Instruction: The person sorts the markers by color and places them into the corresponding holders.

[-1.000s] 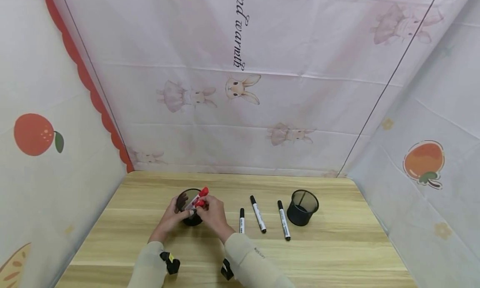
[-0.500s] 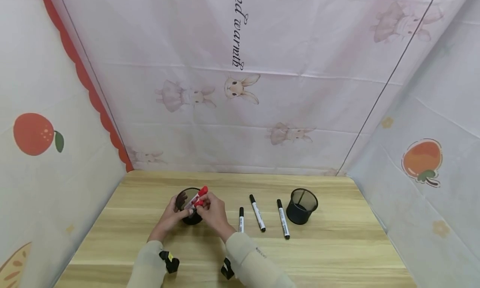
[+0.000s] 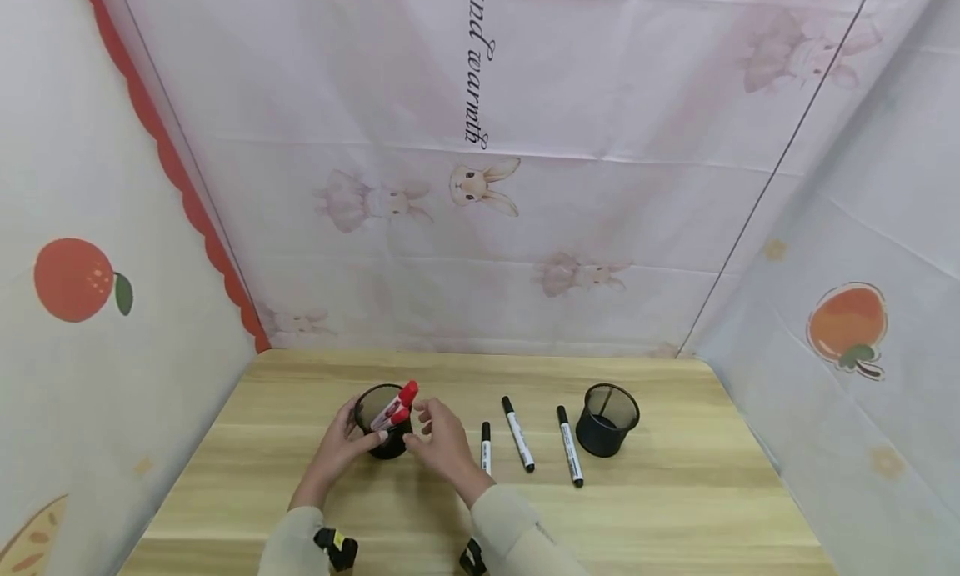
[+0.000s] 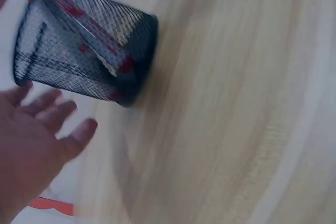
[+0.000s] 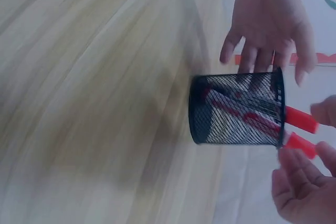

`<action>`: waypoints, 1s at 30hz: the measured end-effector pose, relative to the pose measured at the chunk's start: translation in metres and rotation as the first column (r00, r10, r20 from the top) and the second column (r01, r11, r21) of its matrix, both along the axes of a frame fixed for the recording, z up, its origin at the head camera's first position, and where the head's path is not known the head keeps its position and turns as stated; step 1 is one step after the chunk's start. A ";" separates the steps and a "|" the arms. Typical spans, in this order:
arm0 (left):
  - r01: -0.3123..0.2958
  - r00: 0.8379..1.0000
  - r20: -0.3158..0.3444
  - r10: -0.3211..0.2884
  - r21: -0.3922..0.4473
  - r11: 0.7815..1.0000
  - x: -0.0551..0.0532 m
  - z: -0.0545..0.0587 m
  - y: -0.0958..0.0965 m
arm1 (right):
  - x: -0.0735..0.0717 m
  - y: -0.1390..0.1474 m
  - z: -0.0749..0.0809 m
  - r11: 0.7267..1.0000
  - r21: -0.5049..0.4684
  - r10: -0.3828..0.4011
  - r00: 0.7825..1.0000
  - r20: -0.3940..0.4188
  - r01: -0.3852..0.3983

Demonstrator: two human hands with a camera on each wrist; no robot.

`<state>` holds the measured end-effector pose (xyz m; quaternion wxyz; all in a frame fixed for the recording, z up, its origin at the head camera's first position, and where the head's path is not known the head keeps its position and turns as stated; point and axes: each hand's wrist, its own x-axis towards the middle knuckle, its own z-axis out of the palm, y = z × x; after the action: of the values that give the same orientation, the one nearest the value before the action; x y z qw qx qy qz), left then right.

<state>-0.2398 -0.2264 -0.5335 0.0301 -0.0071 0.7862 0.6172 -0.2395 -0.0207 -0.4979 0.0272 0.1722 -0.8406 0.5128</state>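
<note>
Two red-capped markers (image 3: 407, 393) lean inside a black mesh pen cup (image 3: 390, 448) on the left half of the table. Their caps stick out over the rim. My left hand (image 3: 335, 455) is at the cup's left side with fingers spread; in the left wrist view the hand (image 4: 37, 135) has its fingertips close to the mesh, and contact is hard to tell. On the cup's other side is my right hand (image 3: 444, 447), fingers loosely bent and holding nothing. The right wrist view has this hand (image 5: 307, 184) beside the rim and the red caps (image 5: 301, 119).
Three white markers with black caps lie apart on the wooden table (image 3: 675, 493): a left one (image 3: 486, 448), a middle one (image 3: 518, 434) and a right one (image 3: 570, 447). A second black mesh cup (image 3: 604, 430) stands to their right. Printed cloth walls (image 3: 480, 309) surround the table.
My right hand has let go of the red-capped markers and drawn back slightly to the right. My left fingers have loosened at the cup. The markers now lean in it by themselves.
</note>
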 end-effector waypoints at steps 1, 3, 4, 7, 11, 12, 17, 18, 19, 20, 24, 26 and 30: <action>-0.019 1.000 0.002 0.019 -0.026 0.999 0.003 0.001 0.001 | 0.003 0.004 0.001 0.999 0.044 0.004 1.000 -0.010 -0.003; -0.061 0.998 -0.006 0.061 -0.070 0.996 0.009 0.003 0.003 | 0.007 0.012 0.004 0.994 0.112 0.011 0.999 -0.033 -0.007; -0.083 0.997 -0.014 0.082 -0.088 0.993 0.012 0.003 0.004 | 0.008 0.015 0.005 0.991 0.132 0.014 0.999 -0.041 -0.009; -0.141 0.990 -0.038 0.138 -0.108 0.984 0.017 0.005 0.006 | 0.010 0.025 0.007 0.982 0.190 0.022 0.998 -0.066 -0.009; -0.197 0.979 -0.077 0.187 -0.135 0.971 0.024 0.006 0.011 | 0.012 0.037 0.008 0.960 0.279 0.036 0.995 -0.092 -0.009; -0.211 0.976 -0.090 0.199 -0.149 0.966 0.025 0.006 0.012 | 0.012 0.039 0.009 0.954 0.301 0.039 0.995 -0.095 -0.009; -0.265 0.961 -0.133 0.241 -0.214 0.940 0.031 0.007 0.020 | 0.011 0.057 0.010 0.923 0.384 0.051 0.996 -0.076 -0.018; -0.270 0.960 -0.137 0.244 -0.225 0.936 0.032 0.008 0.022 | 0.010 0.060 0.010 0.919 0.395 0.054 0.996 -0.068 -0.023; -0.273 0.959 -0.140 0.245 -0.232 0.934 0.033 0.008 0.023 | 0.010 0.063 0.011 0.913 0.407 0.057 0.996 -0.063 -0.027; -0.279 0.957 -0.147 0.249 -0.241 0.929 0.034 0.009 0.024 | 0.010 0.066 0.011 0.908 0.418 0.059 0.997 -0.057 -0.030; -0.313 0.946 -0.178 0.272 -0.276 0.909 0.038 0.012 0.029 | 0.012 0.075 0.017 0.893 0.447 0.080 0.997 -0.018 -0.063; -0.336 0.937 -0.199 0.287 -0.287 0.897 0.040 0.013 0.031 | 0.013 0.080 0.020 0.886 0.456 0.093 0.996 0.002 -0.083; -0.359 0.925 -0.241 0.293 -0.311 0.880 0.044 0.012 0.036 | 0.013 0.091 0.026 0.872 0.478 0.106 0.994 0.022 -0.104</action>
<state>-0.1956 -0.1904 -0.5213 -0.1502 -0.0873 0.8699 0.4617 -0.2266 0.0700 -0.4722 -0.0418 0.2202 -0.9304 0.2899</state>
